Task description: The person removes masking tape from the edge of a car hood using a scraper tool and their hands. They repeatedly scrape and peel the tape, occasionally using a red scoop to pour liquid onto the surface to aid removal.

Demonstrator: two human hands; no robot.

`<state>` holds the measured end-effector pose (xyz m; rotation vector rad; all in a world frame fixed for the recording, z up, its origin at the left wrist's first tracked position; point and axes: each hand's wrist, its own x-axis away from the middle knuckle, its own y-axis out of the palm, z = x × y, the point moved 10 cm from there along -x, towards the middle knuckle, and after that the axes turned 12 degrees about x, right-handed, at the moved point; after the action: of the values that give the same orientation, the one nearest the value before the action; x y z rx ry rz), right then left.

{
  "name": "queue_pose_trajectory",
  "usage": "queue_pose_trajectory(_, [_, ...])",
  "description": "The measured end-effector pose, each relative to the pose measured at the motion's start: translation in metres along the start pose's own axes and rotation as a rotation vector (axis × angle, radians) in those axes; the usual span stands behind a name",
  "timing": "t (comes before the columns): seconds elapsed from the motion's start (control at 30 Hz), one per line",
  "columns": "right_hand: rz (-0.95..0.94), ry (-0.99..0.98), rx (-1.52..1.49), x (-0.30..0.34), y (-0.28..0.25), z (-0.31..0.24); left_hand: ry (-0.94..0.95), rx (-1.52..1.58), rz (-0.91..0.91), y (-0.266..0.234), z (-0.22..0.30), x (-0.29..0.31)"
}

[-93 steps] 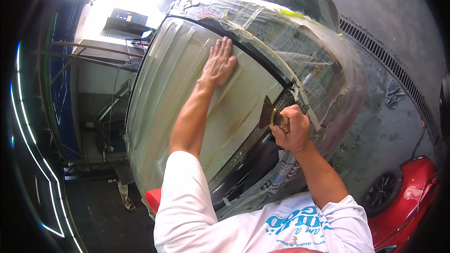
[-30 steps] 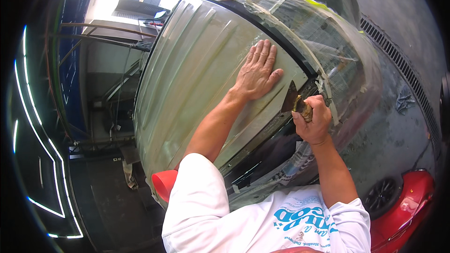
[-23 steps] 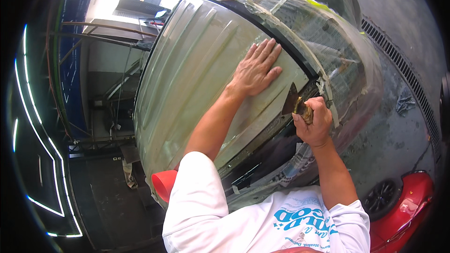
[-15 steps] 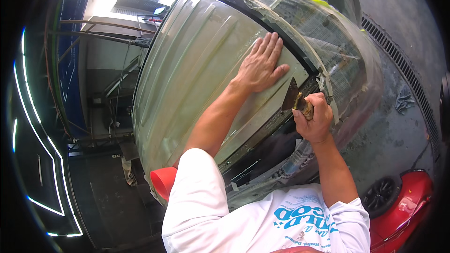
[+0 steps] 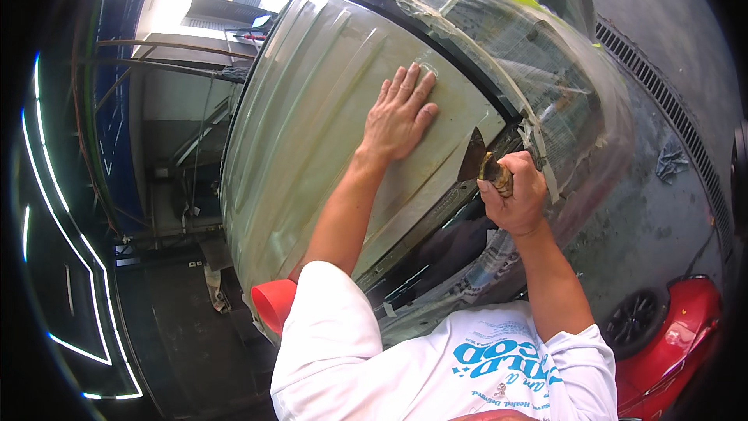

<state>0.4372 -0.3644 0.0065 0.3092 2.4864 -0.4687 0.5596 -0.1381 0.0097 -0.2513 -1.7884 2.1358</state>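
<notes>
With fingers (image 5: 419, 92) slightly apart on left hand (image 5: 393, 125), touched ribbed, grey-green vehicle panel (image 5: 312, 117); clamped right hand (image 5: 517, 193) around dark, triangular-bladed scraper (image 5: 472, 158); apparently checked by touch, next needing even pressure.

Palm of left hand (image 5: 395, 126) hidden, turned toward ribbed panel (image 5: 312, 101). Rear of scraper handle (image 5: 496, 177) hidden inside fist of right hand (image 5: 514, 191); blade (image 5: 472, 157) just ahead of fingers, contact with panel: cannot tell. Red object (image 5: 273, 304), well below left fingers, part-covered by white sleeve (image 5: 331, 316). Red car (image 5: 678, 343), far below right fingers and to their right, cut by lower edge. Crumpled item (image 5: 672, 164), right of right fingers: kind unclear. Equipment (image 5: 222, 6), far up-left of left fingers: detail lost in glare.
</notes>
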Motion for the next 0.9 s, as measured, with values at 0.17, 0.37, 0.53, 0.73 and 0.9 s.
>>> queue_pose_trajectory(0.17, [-0.005, -0.016, 0.005, 0.000, 0.002, -0.004, -0.190, 0.059, 0.101, 0.003, -0.023, -0.019])
queue_pose_trajectory(0.37, [0.011, -0.023, 0.023, -0.004, 0.002, -0.004, -0.140, 0.069, 0.098, 0.001, 0.002, -0.013])
queue_pose_trajectory(0.53, [0.008, -0.020, 0.036, -0.003, 0.001, -0.002, 0.103, 0.055, 0.072, -0.015, 0.009, -0.042])
queue_pose_trajectory(0.73, [-0.033, -0.048, -0.004, -0.002, 0.002, -0.012, -0.401, -0.003, 0.011, -0.018, -0.205, -0.140])
queue_pose_trajectory(0.9, [-0.047, -0.029, 0.033, -0.004, 0.001, -0.005, -0.441, 0.055, 0.041, -0.010, -0.170, -0.161])
